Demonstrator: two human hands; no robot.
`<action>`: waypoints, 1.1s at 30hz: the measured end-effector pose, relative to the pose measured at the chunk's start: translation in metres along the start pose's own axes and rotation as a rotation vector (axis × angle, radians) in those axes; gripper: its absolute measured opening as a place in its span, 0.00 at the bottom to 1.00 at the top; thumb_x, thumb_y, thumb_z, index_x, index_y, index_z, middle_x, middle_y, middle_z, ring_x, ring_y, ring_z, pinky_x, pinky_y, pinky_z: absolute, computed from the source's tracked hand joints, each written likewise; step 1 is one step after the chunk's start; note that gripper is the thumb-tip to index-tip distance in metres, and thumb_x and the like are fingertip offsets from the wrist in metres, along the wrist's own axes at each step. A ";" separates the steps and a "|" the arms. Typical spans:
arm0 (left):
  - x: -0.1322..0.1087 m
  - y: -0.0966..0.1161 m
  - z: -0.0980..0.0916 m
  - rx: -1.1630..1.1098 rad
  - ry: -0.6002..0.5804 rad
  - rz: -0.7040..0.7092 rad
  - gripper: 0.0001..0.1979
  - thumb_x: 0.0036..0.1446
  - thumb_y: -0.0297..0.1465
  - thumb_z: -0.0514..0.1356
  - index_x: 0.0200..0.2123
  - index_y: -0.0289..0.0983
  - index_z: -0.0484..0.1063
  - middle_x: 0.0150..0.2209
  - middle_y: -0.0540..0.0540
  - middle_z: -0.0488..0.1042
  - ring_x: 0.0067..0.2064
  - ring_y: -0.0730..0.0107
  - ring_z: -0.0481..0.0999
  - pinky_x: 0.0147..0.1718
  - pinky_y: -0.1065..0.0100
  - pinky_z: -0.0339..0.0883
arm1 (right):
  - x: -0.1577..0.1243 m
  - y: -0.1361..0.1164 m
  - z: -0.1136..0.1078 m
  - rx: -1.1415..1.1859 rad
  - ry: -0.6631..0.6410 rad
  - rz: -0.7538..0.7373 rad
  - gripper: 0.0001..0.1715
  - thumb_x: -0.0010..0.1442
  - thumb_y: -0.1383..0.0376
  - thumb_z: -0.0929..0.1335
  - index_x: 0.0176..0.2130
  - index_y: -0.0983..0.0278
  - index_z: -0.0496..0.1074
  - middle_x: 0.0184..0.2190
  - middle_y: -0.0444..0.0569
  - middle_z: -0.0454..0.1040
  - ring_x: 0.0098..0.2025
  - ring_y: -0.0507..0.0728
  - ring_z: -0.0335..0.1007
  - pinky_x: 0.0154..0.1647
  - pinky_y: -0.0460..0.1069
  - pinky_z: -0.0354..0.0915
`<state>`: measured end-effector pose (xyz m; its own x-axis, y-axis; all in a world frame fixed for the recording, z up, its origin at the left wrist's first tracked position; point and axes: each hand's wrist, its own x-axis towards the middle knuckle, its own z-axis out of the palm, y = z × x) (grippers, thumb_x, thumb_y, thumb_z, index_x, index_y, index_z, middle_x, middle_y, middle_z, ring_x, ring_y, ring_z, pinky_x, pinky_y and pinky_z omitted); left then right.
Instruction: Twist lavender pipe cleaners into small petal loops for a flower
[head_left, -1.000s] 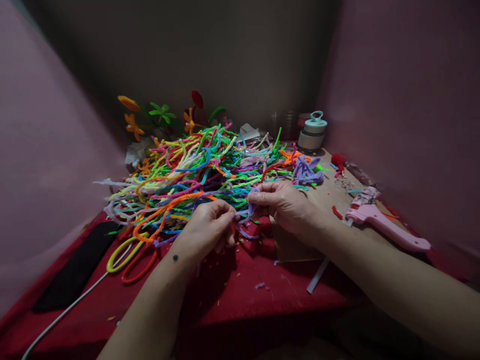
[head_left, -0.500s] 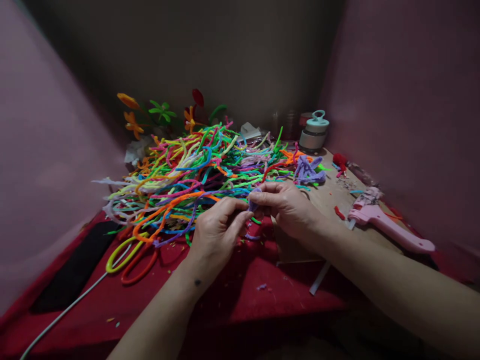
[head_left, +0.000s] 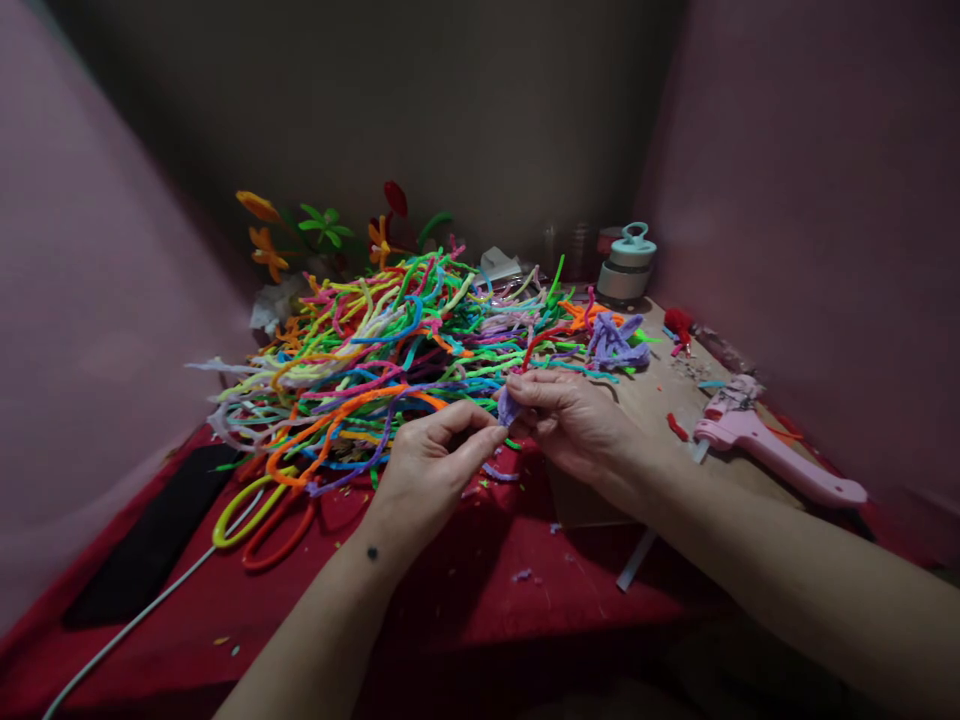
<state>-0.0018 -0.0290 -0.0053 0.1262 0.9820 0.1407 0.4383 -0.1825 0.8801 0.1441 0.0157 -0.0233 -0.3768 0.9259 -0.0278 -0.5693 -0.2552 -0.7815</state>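
Observation:
A small piece of purple pipe cleaner (head_left: 509, 408) is pinched between my two hands, just in front of a big heap of coloured pipe cleaners (head_left: 390, 340). My left hand (head_left: 442, 450) grips its lower left end with thumb and forefinger. From the other side my right hand (head_left: 566, 415) holds it between thumb and fingers, hiding part of it. A bent purple pipe cleaner bundle (head_left: 617, 342) lies beyond my right hand on the brown board (head_left: 656, 400).
To the right rests a pink glue gun (head_left: 780, 455), with a clear glue stick (head_left: 636, 560) near the red cloth's edge (head_left: 525, 620). Scissors with yellow and red handles (head_left: 279, 530) and a black phone-like slab (head_left: 150, 540) lie left. Behind stand a lidded jar (head_left: 627, 268) and pipe-cleaner flowers (head_left: 324, 226).
My fingers have shifted slightly on the purple piece, so more of it shows. My left hand has turned a little and its grip sits lower. The other things stay put.

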 end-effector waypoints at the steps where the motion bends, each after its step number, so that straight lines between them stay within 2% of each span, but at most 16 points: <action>1: 0.000 0.000 0.000 -0.045 0.013 -0.028 0.08 0.50 0.34 0.59 0.25 0.36 0.71 0.19 0.54 0.62 0.21 0.80 0.56 0.19 0.77 0.51 | -0.001 0.000 0.001 0.002 -0.014 0.004 0.09 0.42 0.67 0.72 0.20 0.67 0.68 0.17 0.39 0.61 0.20 0.46 0.51 0.22 0.44 0.51; 6: 0.001 0.002 0.002 -0.219 0.050 -0.143 0.09 0.48 0.35 0.60 0.24 0.35 0.68 0.16 0.56 0.60 0.17 0.83 0.56 0.15 0.78 0.50 | -0.004 0.002 0.003 -0.165 -0.136 -0.014 0.10 0.46 0.63 0.71 0.21 0.67 0.69 0.18 0.41 0.63 0.21 0.47 0.55 0.23 0.45 0.52; 9: 0.003 0.003 0.000 -0.251 0.021 -0.210 0.09 0.45 0.34 0.63 0.24 0.35 0.67 0.15 0.56 0.62 0.14 0.82 0.58 0.13 0.78 0.51 | -0.006 0.002 0.004 -0.249 -0.126 -0.047 0.11 0.48 0.62 0.70 0.22 0.67 0.69 0.19 0.41 0.64 0.21 0.46 0.55 0.23 0.44 0.51; 13: 0.006 0.000 -0.008 -0.446 0.075 -0.136 0.15 0.43 0.31 0.65 0.36 0.38 0.69 0.21 0.55 0.67 0.15 0.85 0.58 0.13 0.79 0.51 | -0.012 -0.003 0.010 -0.358 -0.119 -0.050 0.14 0.49 0.59 0.69 0.21 0.67 0.66 0.16 0.39 0.60 0.19 0.45 0.49 0.19 0.44 0.45; 16: 0.007 -0.004 -0.014 -0.583 0.010 -0.139 0.15 0.46 0.31 0.63 0.40 0.38 0.71 0.23 0.53 0.67 0.17 0.86 0.59 0.15 0.80 0.51 | -0.016 -0.006 0.013 -0.445 -0.165 0.005 0.15 0.51 0.59 0.67 0.22 0.67 0.65 0.15 0.38 0.58 0.17 0.45 0.47 0.18 0.44 0.44; 18: 0.006 -0.006 -0.015 -0.627 -0.053 -0.168 0.12 0.47 0.31 0.63 0.38 0.36 0.73 0.24 0.51 0.68 0.19 0.84 0.62 0.17 0.79 0.54 | -0.018 -0.005 0.014 -0.486 -0.194 0.037 0.15 0.52 0.59 0.67 0.21 0.67 0.64 0.14 0.38 0.57 0.17 0.45 0.47 0.18 0.44 0.43; 20: 0.006 -0.008 -0.014 -0.635 -0.066 -0.167 0.10 0.48 0.30 0.62 0.35 0.35 0.73 0.23 0.50 0.68 0.21 0.82 0.64 0.19 0.78 0.56 | -0.018 -0.004 0.013 -0.497 -0.211 0.056 0.16 0.52 0.59 0.66 0.21 0.67 0.63 0.14 0.38 0.57 0.17 0.45 0.47 0.18 0.44 0.43; 24: 0.005 -0.008 -0.014 -0.577 -0.050 -0.148 0.07 0.48 0.30 0.62 0.31 0.34 0.72 0.22 0.51 0.67 0.22 0.81 0.64 0.19 0.77 0.56 | -0.018 -0.001 0.013 -0.481 -0.223 0.067 0.16 0.51 0.58 0.67 0.22 0.67 0.65 0.14 0.38 0.56 0.17 0.45 0.46 0.18 0.45 0.42; 27: 0.003 -0.006 -0.013 -0.454 -0.015 -0.095 0.06 0.49 0.32 0.61 0.29 0.35 0.70 0.20 0.52 0.65 0.20 0.82 0.61 0.18 0.78 0.54 | -0.018 0.000 0.015 -0.496 -0.201 0.079 0.16 0.50 0.57 0.68 0.23 0.68 0.67 0.15 0.39 0.57 0.17 0.45 0.46 0.18 0.44 0.42; 29: 0.002 -0.006 -0.011 -0.305 0.030 -0.034 0.07 0.51 0.33 0.59 0.29 0.35 0.69 0.20 0.53 0.64 0.20 0.82 0.60 0.17 0.78 0.53 | -0.018 0.000 0.015 -0.525 -0.188 0.094 0.16 0.49 0.56 0.68 0.24 0.68 0.68 0.15 0.39 0.58 0.17 0.45 0.47 0.18 0.44 0.43; 33: 0.001 -0.008 -0.008 0.050 0.158 0.119 0.06 0.52 0.32 0.57 0.28 0.35 0.68 0.25 0.50 0.68 0.25 0.77 0.65 0.22 0.76 0.59 | -0.017 -0.001 0.015 -0.646 -0.157 0.106 0.17 0.48 0.56 0.68 0.21 0.68 0.67 0.13 0.38 0.56 0.16 0.45 0.47 0.17 0.44 0.43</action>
<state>-0.0120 -0.0265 -0.0085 0.0404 0.9481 0.3155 0.4732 -0.2963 0.8297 0.1403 -0.0044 -0.0133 -0.5363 0.8410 -0.0715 0.0092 -0.0789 -0.9968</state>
